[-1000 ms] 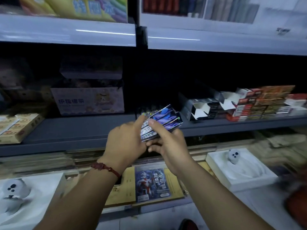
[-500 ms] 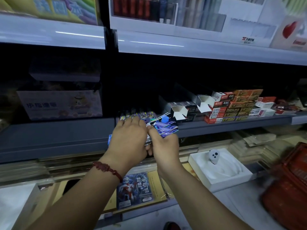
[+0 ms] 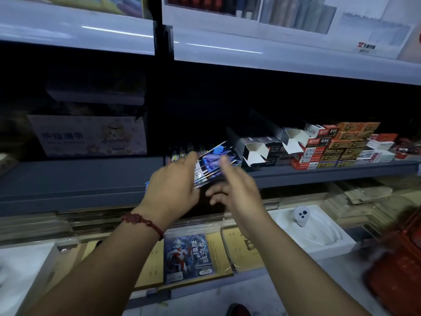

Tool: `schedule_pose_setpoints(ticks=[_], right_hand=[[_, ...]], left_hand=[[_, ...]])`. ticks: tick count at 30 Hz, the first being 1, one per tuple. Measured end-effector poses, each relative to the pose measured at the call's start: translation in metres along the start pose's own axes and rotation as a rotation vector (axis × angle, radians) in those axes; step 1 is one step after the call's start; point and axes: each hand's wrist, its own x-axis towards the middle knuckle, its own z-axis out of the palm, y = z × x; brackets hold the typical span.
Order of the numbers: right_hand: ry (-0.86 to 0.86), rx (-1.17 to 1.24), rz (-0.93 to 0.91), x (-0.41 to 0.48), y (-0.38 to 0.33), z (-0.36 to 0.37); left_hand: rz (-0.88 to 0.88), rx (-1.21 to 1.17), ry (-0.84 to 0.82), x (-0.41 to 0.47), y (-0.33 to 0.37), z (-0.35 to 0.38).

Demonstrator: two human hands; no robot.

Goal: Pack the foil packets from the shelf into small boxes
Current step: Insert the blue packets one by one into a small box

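Left hand (image 3: 170, 192) fingers gripping packets (image 3: 213, 160), long axis pointing up-right toward boxes (image 3: 257, 151), right hand (image 3: 234, 190) fingers loosely open

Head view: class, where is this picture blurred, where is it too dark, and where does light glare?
Head view: the right hand is smeared with blur, as is the red basket at the right edge; the recess above the middle shelf is nearly black; bright streaks glare on the upper shelf edge; the foil packets in the left hand shine.
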Motion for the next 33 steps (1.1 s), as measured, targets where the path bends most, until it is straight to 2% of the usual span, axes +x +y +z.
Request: schedule_pose_setpoints(ticks=[4, 6, 11, 15, 19, 24, 28, 33], right_hand=[[0.466, 0.171, 0.075, 0.023, -0.005, -0.031], [0.574, 0.202, 0.105, 0.037, -0.005, -0.045], [0.629, 0.138, 0.127, 0.066, 0.002, -0.055], [0.576, 0.104, 0.105, 0.073, 0.004, -0.054], [0.571, 0.182, -0.04, 0.066, -0.004, -0.049], [0.512, 0.341, -0.246, 0.054, -0.032, -0.046], [0.44, 0.429, -0.355, 0.041, -0.057, -0.037], [0.444, 0.308, -0.413, 0.03, -0.078, -0.018]], left_hand=[[-0.098, -0.101, -0.014, -0.006, -0.014, -0.005], [-0.143, -0.131, -0.05, -0.008, -0.016, -0.008], [-0.212, -0.2, -0.061, -0.009, -0.018, -0.012], [-0.264, -0.309, 0.012, -0.011, -0.019, -0.013], [-0.279, -0.418, 0.074, -0.014, -0.023, -0.016], [-0.379, -0.784, 0.103, -0.02, -0.018, -0.027], [-0.439, -0.902, 0.166, -0.023, -0.018, -0.036], [-0.491, -1.01, 0.3, -0.03, -0.019, -0.058]])
